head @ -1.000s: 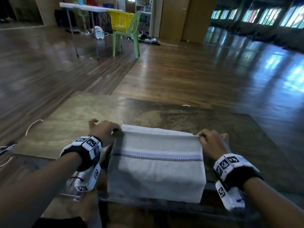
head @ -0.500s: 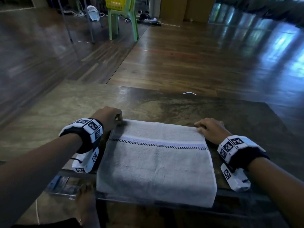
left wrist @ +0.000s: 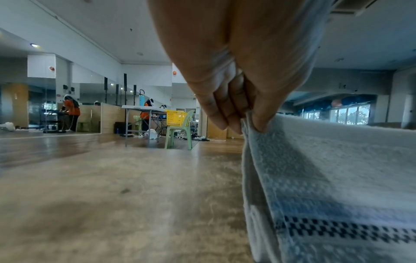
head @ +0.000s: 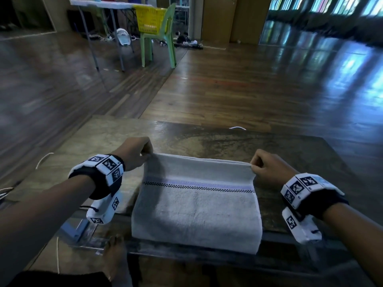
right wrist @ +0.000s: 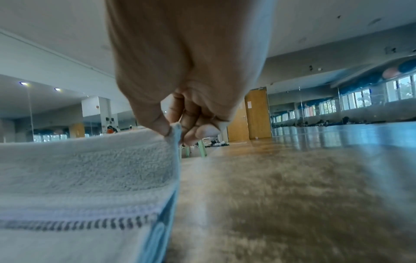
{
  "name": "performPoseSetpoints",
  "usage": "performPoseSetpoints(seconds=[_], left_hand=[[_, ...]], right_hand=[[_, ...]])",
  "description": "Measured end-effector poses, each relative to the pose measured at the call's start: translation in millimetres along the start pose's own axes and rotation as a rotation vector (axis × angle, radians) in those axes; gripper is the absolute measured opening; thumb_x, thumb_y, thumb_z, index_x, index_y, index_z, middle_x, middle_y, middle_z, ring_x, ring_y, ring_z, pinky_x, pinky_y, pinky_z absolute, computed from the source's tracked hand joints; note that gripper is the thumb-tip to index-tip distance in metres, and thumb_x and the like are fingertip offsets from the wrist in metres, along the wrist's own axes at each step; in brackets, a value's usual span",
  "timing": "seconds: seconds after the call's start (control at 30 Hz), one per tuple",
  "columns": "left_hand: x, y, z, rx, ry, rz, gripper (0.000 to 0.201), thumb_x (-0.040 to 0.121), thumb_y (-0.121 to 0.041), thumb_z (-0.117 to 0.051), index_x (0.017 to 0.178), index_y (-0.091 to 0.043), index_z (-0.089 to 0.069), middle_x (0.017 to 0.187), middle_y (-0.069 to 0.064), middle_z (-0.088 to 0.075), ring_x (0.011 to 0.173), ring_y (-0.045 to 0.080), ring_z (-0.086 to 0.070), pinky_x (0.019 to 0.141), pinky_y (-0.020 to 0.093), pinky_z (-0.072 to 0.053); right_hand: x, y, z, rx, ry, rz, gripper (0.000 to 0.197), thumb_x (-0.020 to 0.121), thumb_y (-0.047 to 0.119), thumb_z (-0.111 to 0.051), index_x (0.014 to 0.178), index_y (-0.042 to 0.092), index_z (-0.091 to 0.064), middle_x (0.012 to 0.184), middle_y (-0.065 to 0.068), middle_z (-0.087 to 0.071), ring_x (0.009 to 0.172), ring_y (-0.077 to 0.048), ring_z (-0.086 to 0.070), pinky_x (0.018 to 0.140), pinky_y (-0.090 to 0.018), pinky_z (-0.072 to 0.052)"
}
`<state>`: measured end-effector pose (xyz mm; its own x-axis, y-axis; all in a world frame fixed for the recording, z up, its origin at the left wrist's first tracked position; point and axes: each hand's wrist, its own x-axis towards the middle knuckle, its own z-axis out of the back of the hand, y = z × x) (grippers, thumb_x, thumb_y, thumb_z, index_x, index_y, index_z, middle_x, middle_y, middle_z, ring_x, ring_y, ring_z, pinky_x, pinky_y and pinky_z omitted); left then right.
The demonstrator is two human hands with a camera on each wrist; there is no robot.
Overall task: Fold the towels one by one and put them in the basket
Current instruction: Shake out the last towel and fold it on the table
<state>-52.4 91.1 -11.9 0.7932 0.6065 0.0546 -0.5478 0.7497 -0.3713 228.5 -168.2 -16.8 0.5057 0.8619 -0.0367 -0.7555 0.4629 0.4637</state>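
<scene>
A white towel (head: pixel 196 206) with a checked stripe lies folded on the dark table (head: pixel 207 139), its near part hanging over the front edge. My left hand (head: pixel 145 154) pinches the towel's far left corner, and my right hand (head: pixel 253 165) pinches the far right corner. Both corners are lifted off the table, so the far edge stands up. The left wrist view shows thumb and fingers (left wrist: pixel 227 122) pressed on the towel (left wrist: pixel 326 178) corner. The right wrist view shows the same pinch on the towel (right wrist: pixel 90 178). A yellow basket (head: pixel 151 18) sits on a green chair far across the room.
The green chair (head: pixel 159 44) and a white folding table (head: pixel 103 5) stand far off on the wooden floor. A clear plastic box (head: pixel 83 235) sits on the floor at the table's near left, beside a bare foot (head: pixel 114 255). White cords lie at the left.
Half a second ago the towel's far edge lay flat on the table under both hands. Now both hands have raised the far corners off the table again.
</scene>
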Motion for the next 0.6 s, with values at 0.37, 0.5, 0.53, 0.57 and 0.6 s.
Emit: performPoseSetpoints(seconds=[0.37,0.5,0.53,0.57,0.6], left_hand=[[-90.2,-54.7,103.7,0.177,0.014,-0.094,0.009,0.092,-0.02,-0.051,0.098,-0.017,-0.056,0.087,-0.002,-0.058,0.08,0.019,-0.054,0.067,0.027,-0.04],[-125.7,-74.1,133.0,0.093,-0.083,-0.181,0.009,0.089,-0.018,-0.058,0.094,-0.014,-0.064,0.082,-0.001,-0.065,0.077,0.018,-0.059,0.065,0.025,-0.042],[-134.1,-78.6,138.2,0.08,-0.1,-0.205,0.009,0.088,-0.018,-0.06,0.094,-0.013,-0.065,0.083,0.0,-0.066,0.077,0.017,-0.059,0.063,0.022,-0.041],[-141.8,-82.4,142.6,0.071,-0.114,-0.225,0.009,0.088,-0.017,-0.061,0.094,-0.013,-0.066,0.082,0.0,-0.066,0.076,0.016,-0.058,0.061,0.018,-0.04],[-148.9,-86.0,146.5,0.067,-0.124,-0.242,0.007,0.087,-0.016,-0.062,0.092,-0.014,-0.066,0.081,-0.001,-0.066,0.073,0.014,-0.057,0.06,0.015,-0.038]], right_hand=[[-104.7,58.7,97.0,-0.07,-0.072,0.123,0.012,0.093,0.017,-0.053,0.098,0.013,-0.063,0.089,0.002,-0.062,0.084,-0.015,-0.058,0.069,-0.023,-0.042],[-146.7,72.6,120.8,-0.1,-0.136,0.16,0.012,0.093,0.019,-0.053,0.097,0.014,-0.062,0.087,0.005,-0.061,0.076,-0.007,-0.056,0.062,-0.015,-0.038],[-156.3,74.8,124.7,-0.103,-0.151,0.161,0.013,0.093,0.02,-0.053,0.097,0.012,-0.063,0.088,0.003,-0.062,0.076,-0.009,-0.056,0.063,-0.014,-0.039],[-165.6,76.9,128.2,-0.103,-0.16,0.159,0.015,0.093,0.021,-0.053,0.098,0.011,-0.063,0.088,0.002,-0.063,0.078,-0.011,-0.057,0.063,-0.014,-0.04],[-174.2,78.7,130.9,-0.101,-0.167,0.158,0.015,0.093,0.022,-0.053,0.097,0.012,-0.063,0.089,0.002,-0.063,0.079,-0.013,-0.058,0.064,-0.016,-0.041]])
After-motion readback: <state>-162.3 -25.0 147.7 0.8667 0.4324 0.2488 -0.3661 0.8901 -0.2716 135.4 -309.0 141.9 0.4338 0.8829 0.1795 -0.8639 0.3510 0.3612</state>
